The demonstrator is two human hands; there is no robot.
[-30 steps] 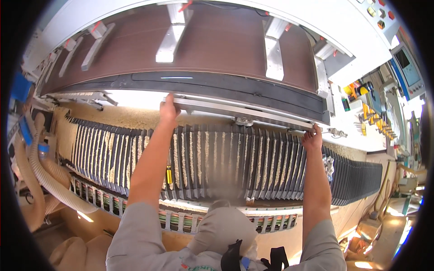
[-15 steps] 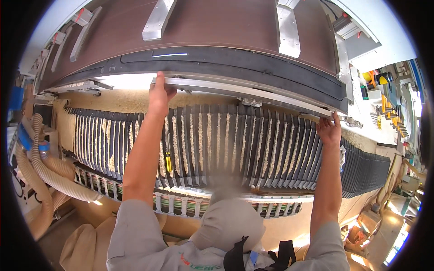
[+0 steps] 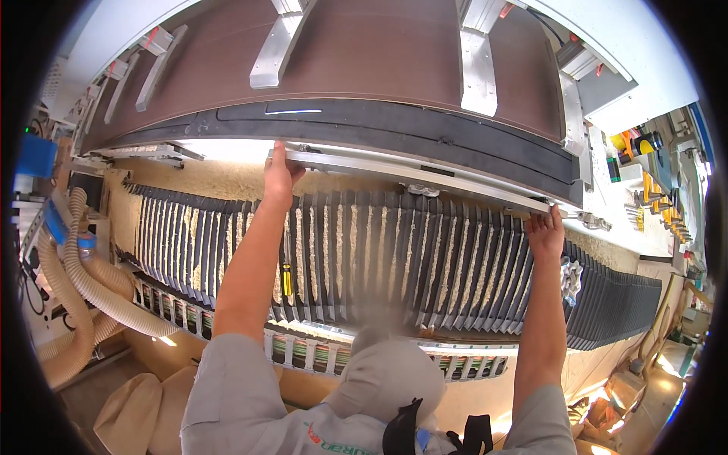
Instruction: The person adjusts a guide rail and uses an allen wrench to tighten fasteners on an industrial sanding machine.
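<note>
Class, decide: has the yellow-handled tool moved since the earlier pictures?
No. The yellow-handled tool shows no shift along the dark pleated cover; the whole view shifts instead.

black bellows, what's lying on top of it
The bellows carries pale shavings in many folds, a yellow tool and, beside the right forearm, a crumpled pale thing. What either forearm covers is hidden.

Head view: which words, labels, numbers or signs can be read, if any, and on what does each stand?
Grey shirt: tilted red and green lettering; I do not copy its wording.
Metal bar: none I can make out.
Yellow-handled tool: any marking is too small to read.
</note>
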